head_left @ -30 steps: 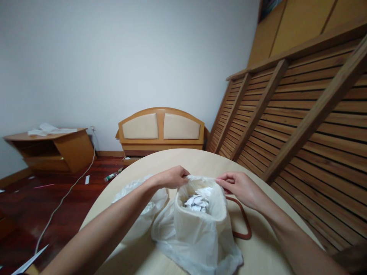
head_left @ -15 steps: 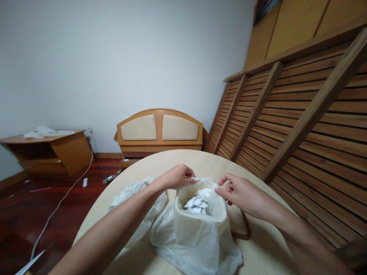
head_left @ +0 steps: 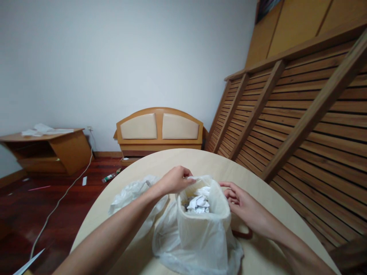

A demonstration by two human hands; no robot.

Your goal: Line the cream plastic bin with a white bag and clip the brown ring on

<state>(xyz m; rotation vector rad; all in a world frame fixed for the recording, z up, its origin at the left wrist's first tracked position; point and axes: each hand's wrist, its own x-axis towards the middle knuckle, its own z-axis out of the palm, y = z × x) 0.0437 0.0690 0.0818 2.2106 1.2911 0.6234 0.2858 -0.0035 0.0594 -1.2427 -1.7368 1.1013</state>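
Observation:
A small bin (head_left: 205,236), lined with a thin white plastic bag (head_left: 197,248), stands on the round table (head_left: 183,156). The bag is folded over the rim and hangs loosely around the outside. Crumpled white paper (head_left: 198,204) lies inside. At the far left of the rim, my left hand (head_left: 177,179) pinches the bag's edge between thumb and fingers. My right hand (head_left: 239,200) is at the right side of the rim, its fingers curled against the bag; the fingertips are partly hidden.
Another crumpled white plastic bag (head_left: 134,194) lies on the table behind my left forearm. A brown curved handle-like piece (head_left: 243,233) shows right of the bin. Beyond are a headboard (head_left: 159,128), a low cabinet (head_left: 69,152), a leaning slatted wooden frame (head_left: 272,114) and a cable (head_left: 60,202) across the floor.
My right hand has moved slightly right and down along the rim, its fingers curling more. The bag's right edge now lies lower over the rim. My left hand stays about where it was.

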